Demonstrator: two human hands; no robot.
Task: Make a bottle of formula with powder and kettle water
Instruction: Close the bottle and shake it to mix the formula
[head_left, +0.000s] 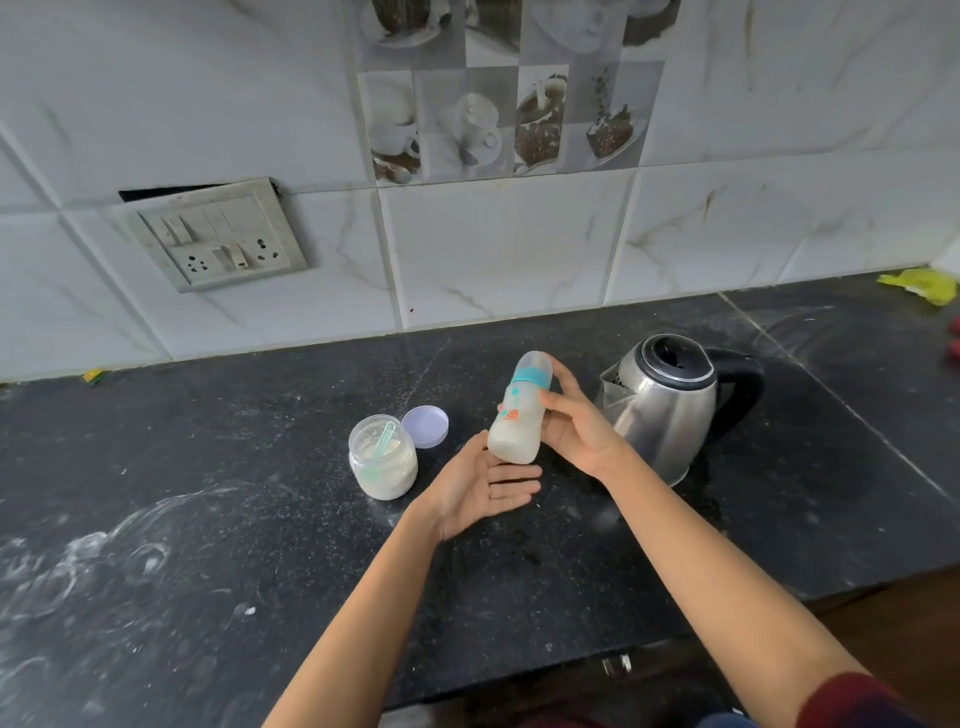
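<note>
A capped baby bottle (518, 415) with a teal ring and milky liquid in its lower part is held above the black counter, tilted slightly to the right. My right hand (576, 421) grips its right side. My left hand (480, 486) lies open, palm up, just under the bottle's base. To the left stands an open jar of white powder (383, 457) with a teal scoop inside, and its lilac lid (426, 427) lies behind it. A steel kettle (670, 405) with a black handle stands right of my right hand, lid shut.
The black stone counter (208, 493) carries white smears at the left. A tiled wall with a switch and socket plate (215, 236) rises behind. A yellow cloth (922, 286) lies at the far right. The counter's front edge runs along the lower right.
</note>
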